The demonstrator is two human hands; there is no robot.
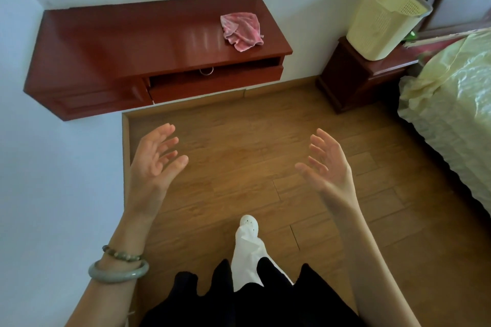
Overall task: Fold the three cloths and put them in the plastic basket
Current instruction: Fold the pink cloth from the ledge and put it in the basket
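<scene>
On the red wall-mounted surface (148, 42): one crumpled pink cloth (242, 30), unfolded. Cream plastic basket (382, 18) atop nightstand (358, 71), well apart. My left hand (155, 162) and right hand (328, 164): grip apart, empty, seemingly readied for reaching.

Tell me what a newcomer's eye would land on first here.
Two empty, open hands, left hand and right hand, raised palms inward over the wooden floor. Next, the crumpled pink cloth at the right end of the red-brown desk, and the pale yellow plastic basket on the dark nightstand beside the bed.
</scene>
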